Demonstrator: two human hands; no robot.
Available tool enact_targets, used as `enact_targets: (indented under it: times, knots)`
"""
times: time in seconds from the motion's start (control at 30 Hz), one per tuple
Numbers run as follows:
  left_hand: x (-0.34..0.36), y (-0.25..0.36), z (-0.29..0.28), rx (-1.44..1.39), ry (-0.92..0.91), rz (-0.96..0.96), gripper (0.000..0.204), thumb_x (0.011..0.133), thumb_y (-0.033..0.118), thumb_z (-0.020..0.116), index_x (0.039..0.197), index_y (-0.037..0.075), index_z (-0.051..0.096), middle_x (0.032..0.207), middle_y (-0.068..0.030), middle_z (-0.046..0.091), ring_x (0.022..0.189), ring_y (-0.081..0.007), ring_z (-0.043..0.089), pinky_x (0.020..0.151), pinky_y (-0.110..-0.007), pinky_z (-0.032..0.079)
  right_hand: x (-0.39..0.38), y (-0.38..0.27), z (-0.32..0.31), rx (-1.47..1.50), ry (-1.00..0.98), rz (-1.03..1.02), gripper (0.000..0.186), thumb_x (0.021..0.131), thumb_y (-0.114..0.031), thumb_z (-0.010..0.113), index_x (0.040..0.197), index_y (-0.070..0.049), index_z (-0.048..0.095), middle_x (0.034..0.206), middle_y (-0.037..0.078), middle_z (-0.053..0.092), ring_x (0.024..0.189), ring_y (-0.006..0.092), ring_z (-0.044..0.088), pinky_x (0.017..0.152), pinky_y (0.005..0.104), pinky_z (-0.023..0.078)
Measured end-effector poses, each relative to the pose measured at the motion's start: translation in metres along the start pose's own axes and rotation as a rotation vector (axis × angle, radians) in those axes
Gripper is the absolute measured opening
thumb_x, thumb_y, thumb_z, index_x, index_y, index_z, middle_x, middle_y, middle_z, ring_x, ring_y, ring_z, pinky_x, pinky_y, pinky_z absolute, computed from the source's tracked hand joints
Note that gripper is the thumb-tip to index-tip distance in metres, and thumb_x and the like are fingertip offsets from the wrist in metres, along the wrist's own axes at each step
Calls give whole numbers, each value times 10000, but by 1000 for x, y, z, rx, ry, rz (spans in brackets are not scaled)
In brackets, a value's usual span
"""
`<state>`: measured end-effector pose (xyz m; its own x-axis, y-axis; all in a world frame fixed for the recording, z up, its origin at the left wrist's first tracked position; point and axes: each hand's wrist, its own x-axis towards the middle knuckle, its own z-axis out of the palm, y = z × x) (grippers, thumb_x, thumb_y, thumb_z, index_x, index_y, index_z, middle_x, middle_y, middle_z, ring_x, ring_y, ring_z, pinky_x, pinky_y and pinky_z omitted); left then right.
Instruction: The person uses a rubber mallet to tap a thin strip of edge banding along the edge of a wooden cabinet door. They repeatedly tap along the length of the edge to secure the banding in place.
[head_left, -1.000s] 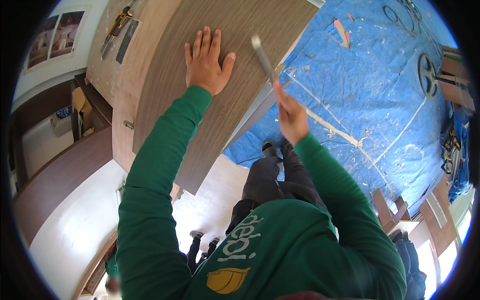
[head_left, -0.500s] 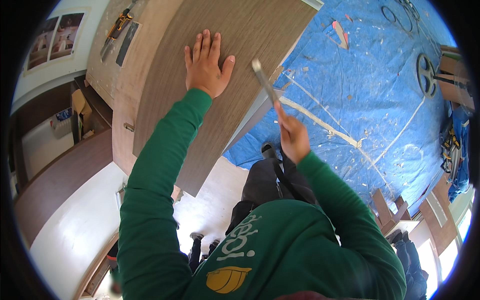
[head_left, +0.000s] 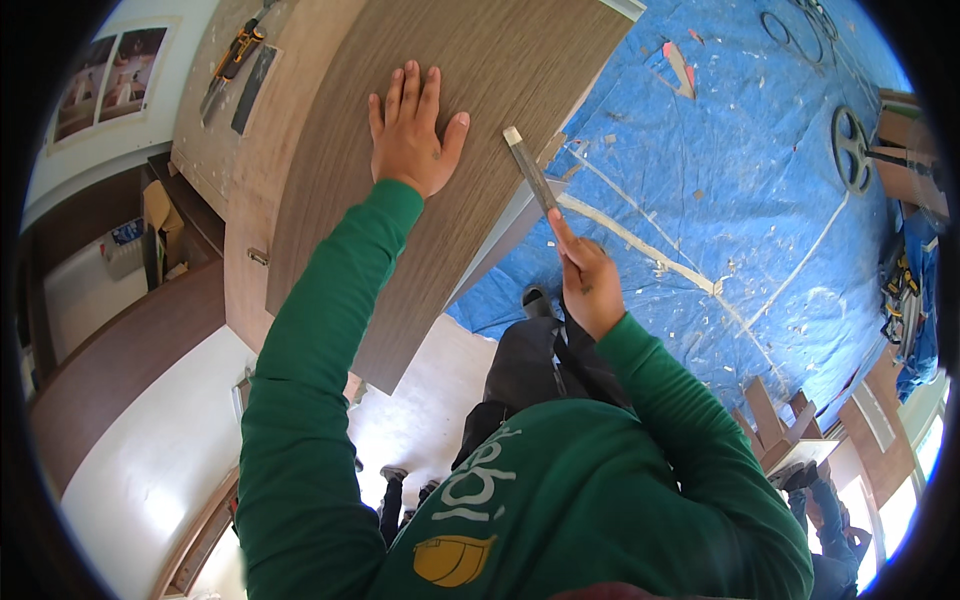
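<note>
A wood-grain panel (head_left: pixel 350 240) lies across the work surface in front of me. My left hand (head_left: pixel 415 140) rests flat on its top with the fingers spread. My right hand (head_left: pixel 590 285) grips a flat file (head_left: pixel 532 168), a narrow grey bar with a pale tip, with the index finger stretched along it. The file reaches over the panel's right edge, its pale end above the top face. Whether its underside touches the edge I cannot tell.
Blue sheeting (head_left: pixel 690 200) with scattered scraps covers the floor on the right. A yellow-and-black tool (head_left: pixel 238 50) lies at the upper left, next to a dark strip (head_left: pixel 255 90). Wooden offcuts (head_left: pixel 780 425) stand at the lower right. Another person (head_left: pixel 835 530) is at the lower right edge.
The file and my right hand have shifted slightly and are no longer blurred. My left hand stays in place on the panel. The other person at the lower right has changed posture.
</note>
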<state>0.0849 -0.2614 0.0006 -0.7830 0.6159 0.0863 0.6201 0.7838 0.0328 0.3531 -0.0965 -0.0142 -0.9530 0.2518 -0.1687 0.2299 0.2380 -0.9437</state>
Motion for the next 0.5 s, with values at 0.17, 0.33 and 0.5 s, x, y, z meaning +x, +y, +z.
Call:
enact_targets:
  times: [0.17,0.33,0.5]
  knots:
    - [5,3,0,-38,-3,9,723,1041,505,461,1624,104,312,1701,-149,260,1587,-313,185,1284,-554,84,96,-1,-19,-25,190,-112,707,965,84,492,1561,-296,480,890,221,638,788,329,667,812,369,541]
    - [1,1,-1,-2,-23,-12,723,1041,508,459,1624,106,314,1703,-147,257,1588,-312,185,1285,-551,84,46,0,-3,-83,68,-43,694,980,45,496,1581,-296,437,928,227,658,828,336,684,855,366,547]
    - [4,3,0,-21,-11,2,718,1042,494,471,1626,108,312,1704,-147,255,1587,-313,186,1287,-545,84,64,2,-14,-111,108,-67,696,975,41,476,1585,-293,436,927,202,665,836,305,680,854,355,548]
